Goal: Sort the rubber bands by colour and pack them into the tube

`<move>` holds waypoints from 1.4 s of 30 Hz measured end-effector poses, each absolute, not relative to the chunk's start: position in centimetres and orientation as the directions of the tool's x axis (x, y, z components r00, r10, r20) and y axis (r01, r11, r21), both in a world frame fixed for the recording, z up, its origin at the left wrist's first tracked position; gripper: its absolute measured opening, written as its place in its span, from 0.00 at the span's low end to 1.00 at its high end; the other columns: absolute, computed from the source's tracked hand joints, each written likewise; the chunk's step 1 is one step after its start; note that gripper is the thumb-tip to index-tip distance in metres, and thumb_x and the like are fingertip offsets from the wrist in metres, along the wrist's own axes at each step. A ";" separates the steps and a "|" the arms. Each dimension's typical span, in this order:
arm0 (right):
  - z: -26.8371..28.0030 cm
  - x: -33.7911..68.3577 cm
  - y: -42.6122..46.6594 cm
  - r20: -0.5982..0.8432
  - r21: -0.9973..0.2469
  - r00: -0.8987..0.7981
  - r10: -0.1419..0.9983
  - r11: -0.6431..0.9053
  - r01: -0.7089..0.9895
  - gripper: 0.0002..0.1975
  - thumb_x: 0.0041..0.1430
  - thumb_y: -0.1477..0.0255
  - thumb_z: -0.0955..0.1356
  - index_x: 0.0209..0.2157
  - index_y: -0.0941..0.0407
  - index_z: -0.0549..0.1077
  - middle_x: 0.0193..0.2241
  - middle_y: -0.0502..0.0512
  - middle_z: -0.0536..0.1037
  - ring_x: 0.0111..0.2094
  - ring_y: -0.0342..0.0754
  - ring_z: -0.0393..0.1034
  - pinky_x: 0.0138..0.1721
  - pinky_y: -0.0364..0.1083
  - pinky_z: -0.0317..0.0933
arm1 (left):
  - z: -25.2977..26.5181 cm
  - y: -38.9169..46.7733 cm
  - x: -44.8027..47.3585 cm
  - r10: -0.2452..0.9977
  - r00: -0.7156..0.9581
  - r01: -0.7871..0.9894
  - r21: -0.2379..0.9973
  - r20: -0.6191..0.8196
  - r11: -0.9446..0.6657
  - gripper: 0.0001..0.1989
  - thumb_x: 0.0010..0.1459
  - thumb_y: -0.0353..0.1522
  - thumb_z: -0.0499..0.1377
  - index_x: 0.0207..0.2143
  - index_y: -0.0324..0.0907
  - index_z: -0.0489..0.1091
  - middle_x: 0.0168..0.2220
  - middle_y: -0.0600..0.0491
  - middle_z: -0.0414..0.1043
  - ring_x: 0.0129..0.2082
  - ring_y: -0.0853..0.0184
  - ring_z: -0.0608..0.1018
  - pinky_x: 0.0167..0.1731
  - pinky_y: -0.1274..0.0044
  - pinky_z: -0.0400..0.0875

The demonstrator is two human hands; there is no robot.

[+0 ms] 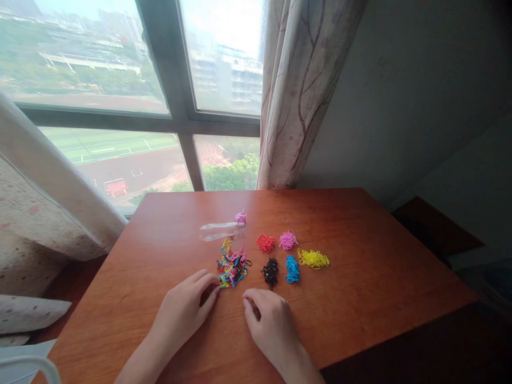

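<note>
A mixed pile of small rubber bands (233,266) in several colours lies mid-table. My left hand (186,301) rests at its near left edge, thumb and forefinger pinched together beside a yellow band; what is between the tips is too small to tell. To the right of the pile, my right hand (271,319) is curled on the table with thumb and forefinger together, and anything in it is hidden. Beyond it are single-colour heaps: black bands (271,272), blue bands (292,269), red bands (265,244), pink bands (288,240) and yellow bands (314,259).
A clear plastic bottle-like container (219,231) with a pink top (240,217) lies behind the mixed pile. The brown wooden table (368,288) meets a window and a curtain (300,96) at its far side. A white curved bar (32,362) shows at the lower left.
</note>
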State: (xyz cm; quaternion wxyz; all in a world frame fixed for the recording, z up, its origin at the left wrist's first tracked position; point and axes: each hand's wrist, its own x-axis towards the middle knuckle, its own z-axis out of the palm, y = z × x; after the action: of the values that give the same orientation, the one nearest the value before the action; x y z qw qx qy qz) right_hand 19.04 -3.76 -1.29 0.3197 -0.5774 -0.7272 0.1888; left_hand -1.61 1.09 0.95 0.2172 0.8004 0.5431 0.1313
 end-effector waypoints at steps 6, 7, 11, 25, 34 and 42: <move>-1.3 19.1 -3.8 0.249 -0.652 -0.135 0.959 0.269 0.709 0.09 0.60 0.78 0.62 0.32 0.53 0.72 0.27 0.49 0.77 0.29 0.45 0.70 0.31 0.43 0.52 | 1.0 1.1 -1.9 0.917 0.398 0.780 0.530 -0.011 -0.332 0.10 0.63 0.32 0.51 0.36 0.46 0.72 0.36 0.54 0.74 0.35 0.66 0.77 0.34 0.79 0.66; -1.3 19.1 -3.8 0.246 -0.653 -0.138 0.959 0.270 0.707 0.09 0.60 0.78 0.62 0.32 0.53 0.72 0.27 0.49 0.77 0.29 0.45 0.70 0.31 0.43 0.52 | 1.0 1.2 -1.9 0.918 0.397 0.780 0.530 -0.008 -0.333 0.10 0.63 0.32 0.51 0.35 0.45 0.72 0.35 0.54 0.74 0.35 0.66 0.77 0.34 0.79 0.66; -1.3 19.1 -3.9 0.247 -0.645 -0.147 0.958 0.276 0.712 0.09 0.60 0.78 0.62 0.31 0.53 0.72 0.26 0.49 0.76 0.29 0.45 0.70 0.31 0.43 0.51 | 0.8 1.2 -2.0 0.923 0.384 0.786 0.524 0.004 -0.329 0.09 0.62 0.33 0.52 0.34 0.45 0.71 0.32 0.55 0.72 0.31 0.67 0.75 0.32 0.80 0.66; -1.3 19.1 -3.9 0.249 -0.653 -0.143 0.958 0.275 0.706 0.08 0.60 0.78 0.63 0.31 0.53 0.72 0.26 0.49 0.76 0.29 0.44 0.70 0.30 0.42 0.51 | 0.5 1.2 -1.7 0.914 0.387 0.674 0.640 0.121 -0.370 0.08 0.61 0.32 0.53 0.35 0.43 0.72 0.27 0.56 0.74 0.24 0.70 0.72 0.26 0.81 0.65; -1.1 19.2 -3.8 0.257 -0.624 -0.158 0.954 0.288 0.727 0.08 0.60 0.78 0.63 0.31 0.54 0.72 0.26 0.49 0.77 0.29 0.44 0.70 0.31 0.41 0.52 | 0.6 1.2 -1.6 0.905 0.409 0.651 0.657 0.118 -0.380 0.10 0.55 0.25 0.52 0.34 0.43 0.72 0.29 0.55 0.74 0.24 0.71 0.72 0.26 0.82 0.65; -1.1 19.2 -3.9 0.247 -0.627 -0.160 0.956 0.284 0.726 0.09 0.60 0.79 0.63 0.32 0.54 0.73 0.28 0.49 0.77 0.30 0.44 0.71 0.32 0.41 0.54 | 0.9 1.2 -1.6 0.904 0.404 0.642 0.661 0.138 -0.388 0.10 0.57 0.26 0.52 0.36 0.43 0.73 0.31 0.54 0.76 0.25 0.70 0.73 0.27 0.81 0.67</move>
State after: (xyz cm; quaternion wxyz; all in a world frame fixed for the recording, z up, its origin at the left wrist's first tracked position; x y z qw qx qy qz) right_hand 19.20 -3.92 -1.07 0.3101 -0.5689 -0.7388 0.1854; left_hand -1.62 1.17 0.87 0.2639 0.7951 0.4864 0.2484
